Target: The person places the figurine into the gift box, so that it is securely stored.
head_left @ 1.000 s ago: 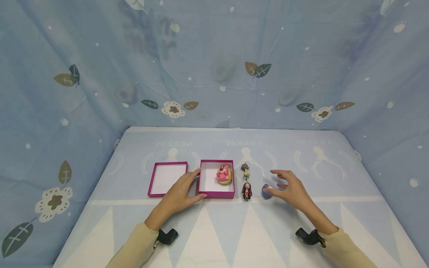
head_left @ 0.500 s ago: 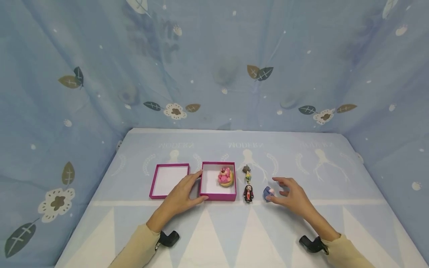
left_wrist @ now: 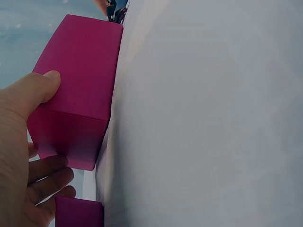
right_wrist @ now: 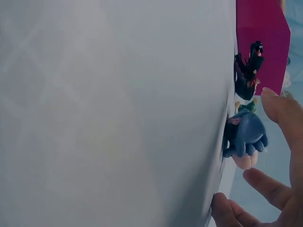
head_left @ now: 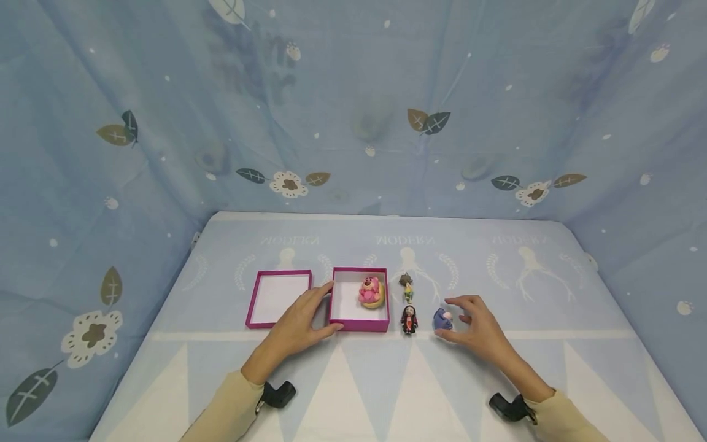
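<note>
In the head view my left hand (head_left: 295, 322) holds the magenta box (head_left: 359, 325) at its left side. The left wrist view shows the thumb (left_wrist: 49, 85) on one outer wall and fingertips by the adjoining wall. Inside the box sits a pink bear figurine (head_left: 370, 291) with a yellow base. My right hand (head_left: 480, 328) is spread around a blue donkey-like figurine (head_left: 442, 319), thumb and index finger on either side. In the right wrist view a gap shows between those fingertips and the blue figurine (right_wrist: 251, 130), which stands on the table.
Left of the box lies a matching magenta-rimmed lid (head_left: 276, 294), partly behind my left hand. Between box and right hand lie a black-haired doll figurine (head_left: 409, 320) and a small green-and-yellow figurine (head_left: 408, 291) with a dark grey piece (head_left: 405, 279) above it. A patterned cloth covers the table (head_left: 353, 380).
My right hand has shifted nearer to me, and its thumb no longer overlaps the middle of the blue figurine. The left hand stays at the box. The head view has tilted slightly.
</note>
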Available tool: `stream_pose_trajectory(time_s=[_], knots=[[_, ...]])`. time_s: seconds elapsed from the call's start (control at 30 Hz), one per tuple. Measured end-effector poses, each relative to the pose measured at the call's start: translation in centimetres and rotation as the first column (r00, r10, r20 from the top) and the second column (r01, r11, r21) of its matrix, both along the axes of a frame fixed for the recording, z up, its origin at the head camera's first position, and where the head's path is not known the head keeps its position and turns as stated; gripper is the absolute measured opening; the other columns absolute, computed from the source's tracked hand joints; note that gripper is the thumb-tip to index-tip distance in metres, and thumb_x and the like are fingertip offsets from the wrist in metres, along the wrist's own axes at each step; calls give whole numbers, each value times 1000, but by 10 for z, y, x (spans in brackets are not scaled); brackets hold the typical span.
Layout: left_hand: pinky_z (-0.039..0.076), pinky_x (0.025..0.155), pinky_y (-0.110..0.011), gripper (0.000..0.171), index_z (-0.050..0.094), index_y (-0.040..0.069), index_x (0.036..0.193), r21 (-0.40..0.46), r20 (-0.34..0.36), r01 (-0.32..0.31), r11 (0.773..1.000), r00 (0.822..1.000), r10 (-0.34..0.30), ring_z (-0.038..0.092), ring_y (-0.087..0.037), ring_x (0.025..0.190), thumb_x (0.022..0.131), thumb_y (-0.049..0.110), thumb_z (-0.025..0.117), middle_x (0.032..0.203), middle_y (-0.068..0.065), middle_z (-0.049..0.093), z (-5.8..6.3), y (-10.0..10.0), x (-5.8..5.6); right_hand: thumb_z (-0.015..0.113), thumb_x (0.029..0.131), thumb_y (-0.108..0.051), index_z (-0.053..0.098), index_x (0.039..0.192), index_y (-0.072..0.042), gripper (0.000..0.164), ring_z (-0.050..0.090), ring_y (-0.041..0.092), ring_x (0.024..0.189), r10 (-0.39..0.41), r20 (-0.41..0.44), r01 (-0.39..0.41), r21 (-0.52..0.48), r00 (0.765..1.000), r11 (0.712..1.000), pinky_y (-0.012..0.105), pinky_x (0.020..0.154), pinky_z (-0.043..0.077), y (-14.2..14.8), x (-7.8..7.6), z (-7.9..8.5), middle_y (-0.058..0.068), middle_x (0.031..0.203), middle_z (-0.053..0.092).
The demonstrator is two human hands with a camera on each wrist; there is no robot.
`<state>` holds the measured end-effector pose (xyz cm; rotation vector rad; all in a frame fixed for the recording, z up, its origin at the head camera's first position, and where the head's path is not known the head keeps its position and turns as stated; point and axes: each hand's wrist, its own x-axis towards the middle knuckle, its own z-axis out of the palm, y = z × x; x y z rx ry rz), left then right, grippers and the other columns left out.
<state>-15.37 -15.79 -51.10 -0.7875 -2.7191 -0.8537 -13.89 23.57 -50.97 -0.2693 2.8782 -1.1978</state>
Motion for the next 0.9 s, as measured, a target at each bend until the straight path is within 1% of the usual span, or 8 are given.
stream_pose_trajectory(time_s=[0.23,0.43,0.6,0.8,0.9], knots=[[49,103,-46,90,40,9,148,-2,9,-11,1000,1000,11,56,-26,125,76,43,82,138,-9,57,0,0,0,87,71,-37,62,126,-6,68,60,35,110,-7,-29,8,27,1000,1000,43,92,55,-2,1,-3,15,123,49],[48,104,-46,90,39,10,149,-14,17,-14,1000,1000,15,55,-26,127,78,44,81,140,-9,55,0,0,0,87,71,-34,64,124,-5,64,60,34,109,-5,-62,7,34,998,999,43,91,55,-3,2,-4,15,123,49],[46,106,-45,89,38,11,150,-24,32,-15,1000,999,16,54,-25,128,79,46,79,141,-9,55,0,0,0,88,71,-29,67,118,-4,57,58,34,110,8,-89,-5,30,996,1000,43,91,55,-4,1,-4,16,122,49],[47,105,-46,89,39,10,149,-22,16,-12,1000,1000,12,55,-26,127,78,45,80,140,-9,56,0,0,-1,88,71,-29,70,113,-7,51,59,34,107,4,-100,1,53,995,999,44,90,55,-5,2,-4,18,123,49],[47,105,-46,89,38,11,150,-22,30,-13,1000,999,14,54,-26,128,79,45,79,141,-9,55,0,0,0,88,71,-31,70,114,-7,52,59,33,107,3,-101,4,70,995,998,44,89,56,-5,2,-4,17,124,50]])
